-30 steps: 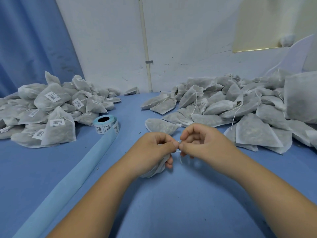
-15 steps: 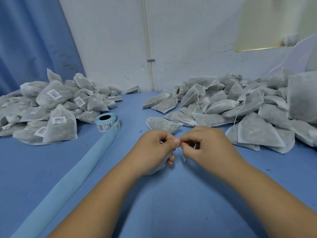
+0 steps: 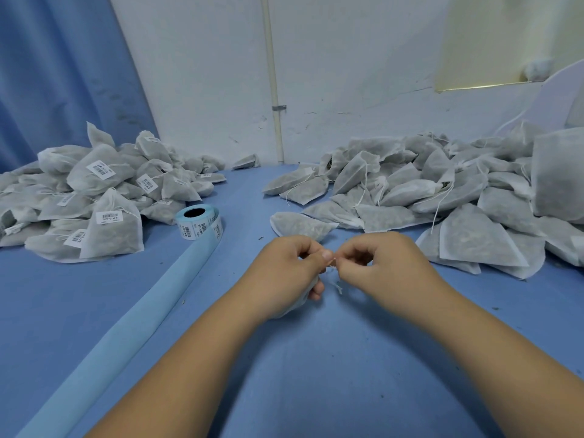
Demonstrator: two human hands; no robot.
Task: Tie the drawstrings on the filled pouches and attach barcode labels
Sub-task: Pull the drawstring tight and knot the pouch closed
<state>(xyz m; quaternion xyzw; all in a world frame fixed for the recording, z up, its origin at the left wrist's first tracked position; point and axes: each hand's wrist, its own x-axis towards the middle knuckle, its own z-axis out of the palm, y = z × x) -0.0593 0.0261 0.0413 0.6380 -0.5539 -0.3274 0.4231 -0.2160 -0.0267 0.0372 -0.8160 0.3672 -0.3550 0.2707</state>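
Pouch (image 3: 297,303) in hand: how many, where?
One; low over the bench (image 3: 316,374), gripped in the left hand (image 3: 284,273); right hand (image 3: 379,267) fingers pinch its drawstring (image 3: 338,287).
Others?
Labelled heap (image 3: 94,197) left; unlabelled heap (image 3: 426,197) right; one label roll (image 3: 199,222).

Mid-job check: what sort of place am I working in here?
Probably a small hand-packing workshop: a heap of labelled pouches on the left, a heap of unlabelled pouches on the right, and a barcode label roll on the blue table between them.
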